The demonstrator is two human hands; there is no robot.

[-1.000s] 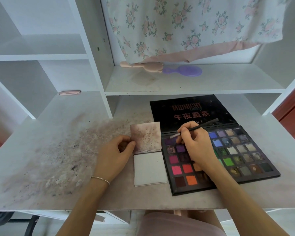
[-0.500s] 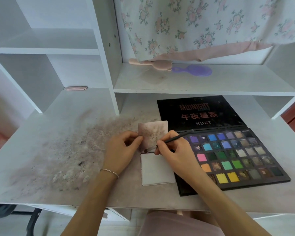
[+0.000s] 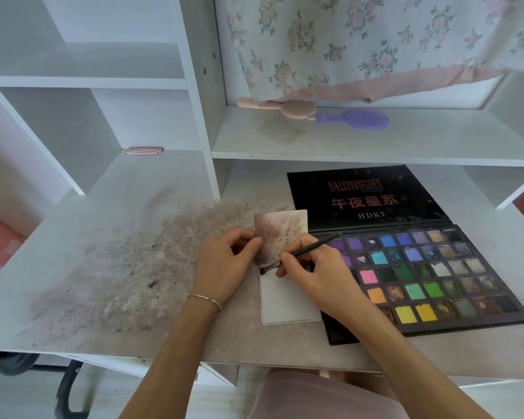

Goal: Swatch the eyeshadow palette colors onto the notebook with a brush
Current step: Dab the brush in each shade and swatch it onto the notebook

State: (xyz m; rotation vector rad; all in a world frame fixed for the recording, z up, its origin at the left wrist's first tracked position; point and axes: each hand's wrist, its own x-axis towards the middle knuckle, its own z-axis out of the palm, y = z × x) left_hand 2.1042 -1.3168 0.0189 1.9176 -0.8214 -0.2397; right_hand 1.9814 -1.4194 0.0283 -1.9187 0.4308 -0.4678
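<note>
Palette's [image 3: 430,276] left pans behind hand [image 3: 318,273]

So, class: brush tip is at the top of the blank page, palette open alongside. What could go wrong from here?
1. The right hand rests partly over the open palette; its heel may smear pans.
2. The left hand only pinches the upper page's edge; the notebook may slide under the brush.
3. Loose powder already covers the desk; more may dirty the blank page.

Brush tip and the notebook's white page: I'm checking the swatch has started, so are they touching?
Touching. The head view shows the brush tip resting on the white page at its top left corner, no gap visible.
</note>
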